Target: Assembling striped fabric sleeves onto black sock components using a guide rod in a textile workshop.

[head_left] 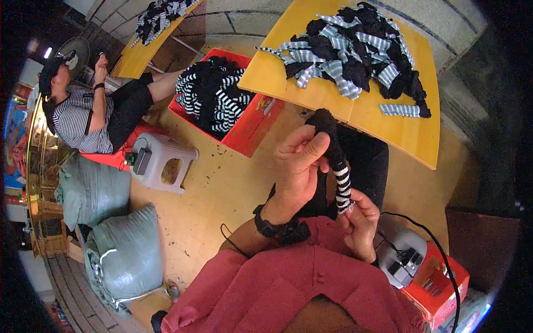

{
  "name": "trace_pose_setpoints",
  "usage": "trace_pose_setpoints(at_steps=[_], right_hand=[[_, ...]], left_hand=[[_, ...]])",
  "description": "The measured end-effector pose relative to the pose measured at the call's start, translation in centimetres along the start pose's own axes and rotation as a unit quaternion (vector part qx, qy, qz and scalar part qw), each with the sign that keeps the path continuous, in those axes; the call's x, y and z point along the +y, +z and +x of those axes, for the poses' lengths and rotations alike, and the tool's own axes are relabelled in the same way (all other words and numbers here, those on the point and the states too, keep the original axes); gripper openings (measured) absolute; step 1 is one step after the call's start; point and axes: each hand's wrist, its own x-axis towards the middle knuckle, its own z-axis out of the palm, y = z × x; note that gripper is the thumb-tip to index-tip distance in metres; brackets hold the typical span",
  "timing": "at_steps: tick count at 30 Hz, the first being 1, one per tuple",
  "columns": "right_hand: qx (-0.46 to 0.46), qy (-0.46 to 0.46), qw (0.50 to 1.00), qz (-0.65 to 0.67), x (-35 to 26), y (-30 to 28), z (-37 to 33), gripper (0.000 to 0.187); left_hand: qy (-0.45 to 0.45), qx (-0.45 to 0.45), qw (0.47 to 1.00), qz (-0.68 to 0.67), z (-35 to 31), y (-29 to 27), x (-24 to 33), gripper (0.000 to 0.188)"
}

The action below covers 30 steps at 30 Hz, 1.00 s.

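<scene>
Upright in front of me is a sock-like knit piece, black in its upper part and black-and-white striped lower down. My left hand grips the black part, thumb pressed against its side. At the lower striped end, the fingers of my right hand pinch the edge. Beyond my hands, a heap of similar knit pieces, black with grey-and-white striped ends, lies on the yellow table. One such piece lies apart from the heap, close to the table's right edge.
A red bin of black-and-white knit pieces stands left of the table. Further left, another person sits near a grey plastic stool. Stuffed green sacks stand at lower left. A black cable hangs beside a red crate.
</scene>
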Motion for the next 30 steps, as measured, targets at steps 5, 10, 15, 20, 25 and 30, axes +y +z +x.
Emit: trace_pose_setpoints(at_steps=[5, 10, 15, 20, 25, 30], right_hand=[[0.094, -0.155, 0.93, -0.318, -0.4, 0.1, 0.0, 0.028], [0.084, -0.196, 0.896, -0.389, -0.3, -0.5, -0.5, 0.027], [0.083, -0.209, 0.894, -0.386, -0.7, -1.0, -1.1, 0.026], [0.121, -0.18, 0.927, -0.306, -0.2, -1.2, -2.1, 0.026], [0.109, -0.139, 0.97, -0.164, -0.4, -0.8, -2.2, 0.026], [0.01, 0.034, 0.998, 0.058, -2.0, -1.0, -2.8, 0.026]], left_hand=[[0.019, -0.005, 1.0, 0.014, 0.5, 1.0, 1.2, 0.019], [0.03, -0.014, 0.999, 0.011, 1.2, 0.4, 1.5, 0.019], [0.026, -0.008, 0.998, -0.048, 1.4, 0.7, 0.9, 0.016], [0.007, -0.003, 0.997, -0.082, 0.4, 1.7, -0.3, 0.014], [-0.02, -0.021, 0.997, -0.07, -0.4, 2.0, -1.2, 0.014], [-0.058, -0.052, 0.995, -0.06, -0.8, 1.8, -1.4, 0.015]])
